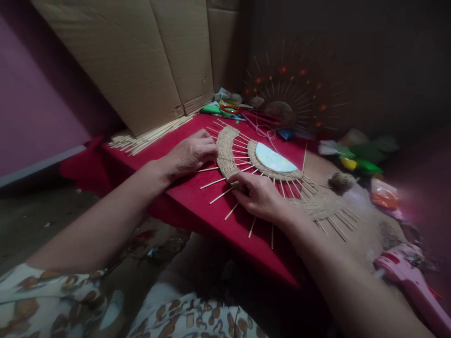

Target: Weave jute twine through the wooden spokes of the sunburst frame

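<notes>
Twine-and-stick half-round [227, 152] lies at the centre of the view on a red cloth [186, 190], its curved side towards the person and its right end reaching over a brown surface at four o'clock. The left hand [197, 150] sits at nine o'clock of the work, fingers bent against the outer edge of the twine band; whether they pinch it or a stick, I cannot tell. The right hand [259, 195] is at seven o'clock, fingers curled in and tips at the band's lower edge; their exact grip is hidden.

The likeliest trouble is uneven pressure: if one hand pulls harder, the thin sticks could skew or snap, and the band could ride up and spoil the spacing. The right forearm crosses over the band's far part, so a careless drop of the elbow could press or catch the sticks there. Several tips point towards the cloth's near edge at six o'clock, where a sleeve could snag them. The pink glue gun [405, 270] lies at four o'clock with its nozzle towards that forearm; if hot, it could burn skin on a backward sweep.
</notes>
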### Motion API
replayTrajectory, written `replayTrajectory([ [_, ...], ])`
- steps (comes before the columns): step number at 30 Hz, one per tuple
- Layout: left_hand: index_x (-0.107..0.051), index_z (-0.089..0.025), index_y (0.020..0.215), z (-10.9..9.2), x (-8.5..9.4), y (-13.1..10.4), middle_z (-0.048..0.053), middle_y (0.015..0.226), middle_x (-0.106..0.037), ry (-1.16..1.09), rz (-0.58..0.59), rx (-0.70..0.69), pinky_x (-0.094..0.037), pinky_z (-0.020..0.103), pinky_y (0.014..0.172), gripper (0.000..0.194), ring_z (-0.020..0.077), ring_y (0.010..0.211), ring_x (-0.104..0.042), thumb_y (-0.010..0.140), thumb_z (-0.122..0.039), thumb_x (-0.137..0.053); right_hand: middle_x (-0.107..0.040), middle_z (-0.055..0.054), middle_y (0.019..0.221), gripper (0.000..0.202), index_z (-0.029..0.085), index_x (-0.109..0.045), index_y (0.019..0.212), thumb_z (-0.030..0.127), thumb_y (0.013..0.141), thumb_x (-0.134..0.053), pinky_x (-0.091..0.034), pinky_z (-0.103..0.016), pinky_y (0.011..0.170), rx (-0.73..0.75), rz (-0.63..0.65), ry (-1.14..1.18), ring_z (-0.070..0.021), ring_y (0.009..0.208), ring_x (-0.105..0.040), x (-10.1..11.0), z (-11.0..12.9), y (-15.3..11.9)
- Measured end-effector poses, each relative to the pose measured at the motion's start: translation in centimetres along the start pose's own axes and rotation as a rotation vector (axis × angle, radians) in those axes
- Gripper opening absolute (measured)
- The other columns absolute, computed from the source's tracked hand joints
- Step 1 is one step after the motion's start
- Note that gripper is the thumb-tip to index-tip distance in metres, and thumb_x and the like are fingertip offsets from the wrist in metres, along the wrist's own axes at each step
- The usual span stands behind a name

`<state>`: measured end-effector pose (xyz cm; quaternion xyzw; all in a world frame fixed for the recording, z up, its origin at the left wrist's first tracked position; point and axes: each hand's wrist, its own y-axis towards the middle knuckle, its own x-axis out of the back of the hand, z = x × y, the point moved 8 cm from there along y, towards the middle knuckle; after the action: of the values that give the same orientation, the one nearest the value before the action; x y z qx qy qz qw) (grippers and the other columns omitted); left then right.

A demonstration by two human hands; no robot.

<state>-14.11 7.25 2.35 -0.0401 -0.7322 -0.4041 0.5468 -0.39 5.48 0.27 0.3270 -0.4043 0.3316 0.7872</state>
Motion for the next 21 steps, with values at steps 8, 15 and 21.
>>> replayTrajectory([
  [8,-0.063,-0.018,0.079,0.3,0.1,-0.5,0.003,0.073,-0.057,-0.041,0.030,-0.003,-0.040,0.025,0.069,0.024,0.0157,0.078,-0.048,0.092,-0.028,-0.045,-0.064,-0.003,0.087,0.018,0.017,-0.060,0.097,0.017,0.081,-0.051,-0.044,-0.025,0.072,-0.012,-0.072,0.030,-0.0129,0.076,-0.057,1.2,0.2,0.3],
  [15,-0.056,-0.016,0.097,-0.2,1.7,-0.9,0.005,0.094,-0.059,-0.086,-0.077,-0.015,-0.042,0.028,0.078,0.015,0.0154,0.086,-0.052,0.090,-0.029,-0.051,-0.055,-0.011,0.123,0.043,0.023,-0.051,0.125,0.017,0.084,-0.043,-0.045,-0.032,0.066,-0.411,-0.185,-0.449,-0.0210,0.089,-0.059,5.0,-4.3,-0.1],
  [21,-0.053,-0.018,0.101,-0.4,1.7,-1.3,0.005,0.097,-0.056,-0.073,-0.071,0.041,-0.042,0.025,0.074,0.013,0.0131,0.083,-0.053,0.092,-0.025,-0.046,-0.064,-0.011,0.103,0.028,0.022,-0.060,0.106,0.024,0.092,-0.036,-0.041,-0.030,0.061,-0.594,-0.081,-0.690,-0.0216,0.082,-0.062,6.1,-6.8,-1.1],
])
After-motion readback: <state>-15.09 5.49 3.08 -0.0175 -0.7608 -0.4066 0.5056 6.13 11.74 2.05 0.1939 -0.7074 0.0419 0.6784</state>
